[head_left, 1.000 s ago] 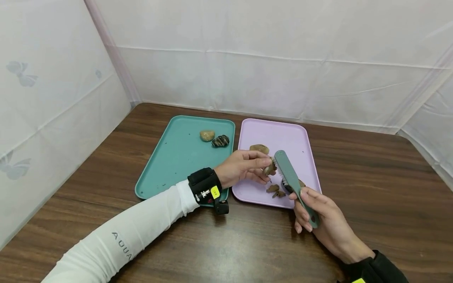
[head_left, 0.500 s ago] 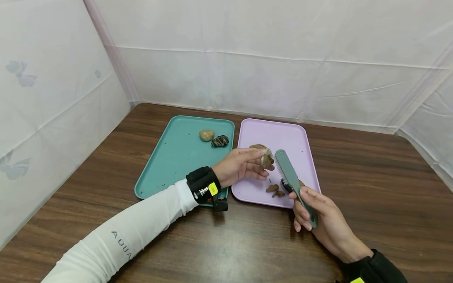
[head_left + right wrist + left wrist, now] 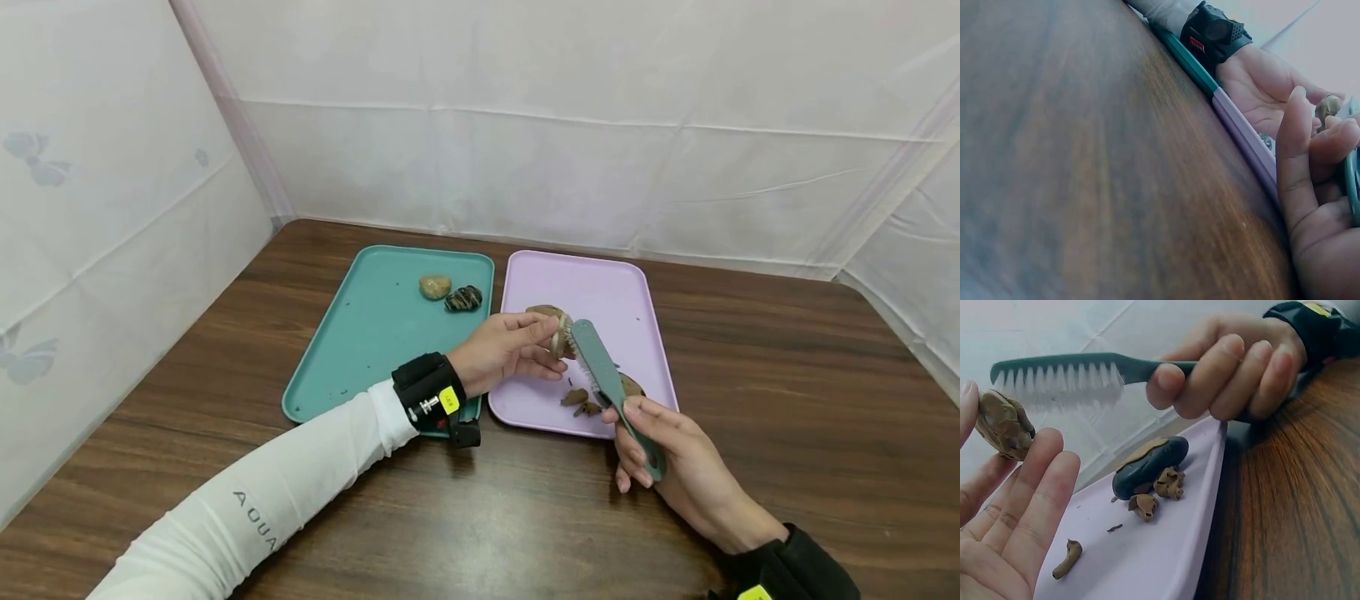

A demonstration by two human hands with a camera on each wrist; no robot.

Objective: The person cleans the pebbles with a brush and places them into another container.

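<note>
Over the lilac tray (image 3: 600, 283), my left hand (image 3: 506, 354) pinches a pebble (image 3: 1005, 425) partly coated in brown clay between thumb and fingers. My right hand (image 3: 682, 462) grips a green brush (image 3: 603, 362) by its handle. The white bristles (image 3: 1063, 384) face the pebble, and their tip end meets its clay side. On the lilac tray lies a dark stone (image 3: 1154, 464) with brown clay along its top, beside crumpled clay bits (image 3: 1169, 483). Another brown-coated stone (image 3: 542, 310) is partly hidden behind my left hand.
A teal tray (image 3: 375, 325) stands left of the lilac one, bearing a tan pebble (image 3: 435, 287), a dark striped stone (image 3: 463, 298) and small specks. Both trays rest on a wooden table (image 3: 480, 517). White sheeting (image 3: 480, 167) hangs behind and at the sides.
The left hand has raised and turned the pebble, showing more of its coated side. The right hand has moved the brush slightly left, bringing its bristles against the pebble.
</note>
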